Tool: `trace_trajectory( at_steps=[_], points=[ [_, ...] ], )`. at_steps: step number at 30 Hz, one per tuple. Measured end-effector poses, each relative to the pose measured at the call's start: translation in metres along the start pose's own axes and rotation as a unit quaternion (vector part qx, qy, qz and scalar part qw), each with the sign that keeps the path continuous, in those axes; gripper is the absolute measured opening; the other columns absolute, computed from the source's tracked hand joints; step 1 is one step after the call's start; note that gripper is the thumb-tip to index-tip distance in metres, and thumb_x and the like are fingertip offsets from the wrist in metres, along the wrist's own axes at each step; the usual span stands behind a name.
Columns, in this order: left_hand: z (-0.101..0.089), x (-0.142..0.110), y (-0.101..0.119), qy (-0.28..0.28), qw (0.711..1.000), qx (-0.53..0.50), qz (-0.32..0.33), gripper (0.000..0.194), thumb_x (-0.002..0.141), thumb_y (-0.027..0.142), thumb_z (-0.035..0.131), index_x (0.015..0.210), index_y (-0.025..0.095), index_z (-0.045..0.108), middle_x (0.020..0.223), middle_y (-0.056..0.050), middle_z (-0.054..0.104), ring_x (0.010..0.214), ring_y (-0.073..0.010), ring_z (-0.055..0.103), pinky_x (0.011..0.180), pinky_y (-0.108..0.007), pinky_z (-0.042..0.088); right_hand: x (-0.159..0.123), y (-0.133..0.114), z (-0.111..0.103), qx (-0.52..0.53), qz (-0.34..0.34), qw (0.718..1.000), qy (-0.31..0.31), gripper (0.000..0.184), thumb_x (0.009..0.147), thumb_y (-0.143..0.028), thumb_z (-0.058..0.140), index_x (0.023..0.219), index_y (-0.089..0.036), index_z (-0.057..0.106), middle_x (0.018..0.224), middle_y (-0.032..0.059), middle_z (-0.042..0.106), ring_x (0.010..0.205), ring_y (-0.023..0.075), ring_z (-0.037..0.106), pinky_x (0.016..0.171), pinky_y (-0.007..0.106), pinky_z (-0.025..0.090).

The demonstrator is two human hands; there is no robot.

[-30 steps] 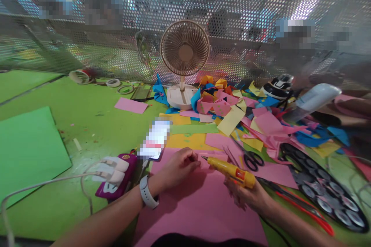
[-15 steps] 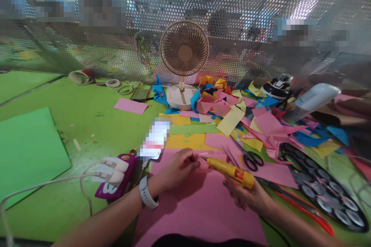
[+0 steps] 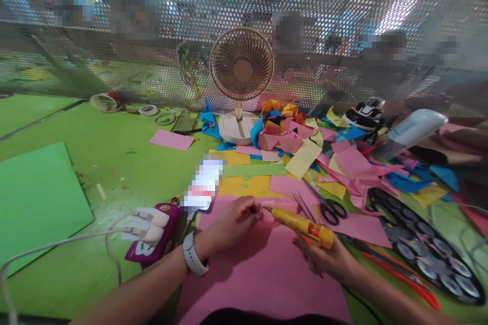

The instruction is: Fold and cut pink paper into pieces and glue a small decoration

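Note:
My right hand (image 3: 324, 259) is wrapped round a yellow hot glue gun (image 3: 299, 224), its nozzle pointing left. The metal tip ends just short of the fingers of my left hand (image 3: 242, 218), which are pinched together above a large pink paper sheet (image 3: 263, 279). What the left fingers pinch is too small and hidden to make out. A white band (image 3: 194, 254) circles my left wrist. Dark-handled scissors (image 3: 333, 210) and silvery tweezers (image 3: 303, 206) lie just beyond the glue gun.
A fan (image 3: 242, 68) stands at the back beside heaped paper scraps (image 3: 285, 134). Left of my hands are a lit phone (image 3: 204, 183) and a purple box with a plugged charger (image 3: 152, 228). A black palette (image 3: 423, 244) and red-handled tool (image 3: 407, 277) lie at right; green sheet (image 3: 41, 198) far left.

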State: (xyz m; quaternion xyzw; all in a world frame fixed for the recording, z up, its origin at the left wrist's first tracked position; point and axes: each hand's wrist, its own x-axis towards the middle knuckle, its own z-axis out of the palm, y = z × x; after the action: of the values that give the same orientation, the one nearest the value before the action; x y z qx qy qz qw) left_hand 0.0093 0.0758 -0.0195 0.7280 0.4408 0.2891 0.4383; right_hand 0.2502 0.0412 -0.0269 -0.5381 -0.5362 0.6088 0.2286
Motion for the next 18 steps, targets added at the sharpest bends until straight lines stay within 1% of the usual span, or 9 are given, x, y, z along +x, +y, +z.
trace_trajectory(
  at_steps=[3, 6, 13, 17, 18],
  points=[
    [0.0, 0.0, 0.001, -0.005, 1.0, 0.0, -0.001, 0.013, 0.09, 0.028, 0.047, 0.083, 0.019, 0.053, 0.082, -0.001, 0.056, 0.075, -0.0152, 0.05, 0.068, -0.027, 0.042, 0.001, 0.003, 0.0, 0.003, 0.005, 1.0, 0.009, 0.037, 0.069, -0.053, 0.067, 0.069, -0.019, 0.052, 0.041, -0.0087, 0.044, 0.029, 0.0058, 0.041, 0.029, 0.015, 0.034],
    [-0.001, 0.0, 0.001, -0.006, 1.0, 0.003, -0.003, 0.012, 0.09, 0.027, 0.048, 0.083, 0.019, 0.053, 0.082, -0.001, 0.056, 0.076, -0.0152, 0.051, 0.069, -0.026, 0.041, 0.002, 0.004, 0.0, 0.001, 0.006, 1.0, 0.005, 0.037, 0.071, -0.053, 0.066, 0.069, -0.019, 0.052, 0.041, -0.0086, 0.044, 0.029, 0.0057, 0.041, 0.029, 0.015, 0.034],
    [-0.001, 0.0, 0.002, -0.006, 1.0, 0.005, 0.0, 0.011, 0.09, 0.027, 0.048, 0.084, 0.019, 0.054, 0.083, -0.001, 0.057, 0.078, -0.0155, 0.051, 0.07, -0.027, 0.042, -0.003, -0.008, 0.001, 0.006, 0.005, 1.0, 0.004, 0.04, 0.069, -0.056, 0.065, 0.073, -0.018, 0.054, 0.043, -0.0083, 0.043, 0.03, 0.005, 0.039, 0.03, 0.015, 0.033],
    [-0.001, 0.0, 0.002, -0.003, 1.0, 0.013, 0.005, 0.012, 0.09, 0.028, 0.048, 0.085, 0.019, 0.054, 0.085, -0.002, 0.057, 0.079, -0.0163, 0.052, 0.072, -0.028, 0.043, -0.004, -0.01, 0.002, 0.001, -0.009, 1.0, -0.004, 0.036, 0.069, -0.051, 0.068, 0.074, -0.018, 0.055, 0.044, -0.0072, 0.045, 0.032, 0.0063, 0.042, 0.031, 0.016, 0.035],
    [-0.001, 0.0, 0.002, -0.001, 1.0, 0.017, 0.007, 0.013, 0.09, 0.029, 0.048, 0.085, 0.019, 0.054, 0.085, -0.003, 0.057, 0.079, -0.0166, 0.052, 0.073, -0.029, 0.043, -0.004, -0.01, 0.002, -0.001, -0.016, 1.0, 0.007, 0.035, 0.068, -0.05, 0.069, 0.074, -0.018, 0.056, 0.044, -0.0071, 0.045, 0.032, 0.0069, 0.042, 0.031, 0.017, 0.035]
  ],
)
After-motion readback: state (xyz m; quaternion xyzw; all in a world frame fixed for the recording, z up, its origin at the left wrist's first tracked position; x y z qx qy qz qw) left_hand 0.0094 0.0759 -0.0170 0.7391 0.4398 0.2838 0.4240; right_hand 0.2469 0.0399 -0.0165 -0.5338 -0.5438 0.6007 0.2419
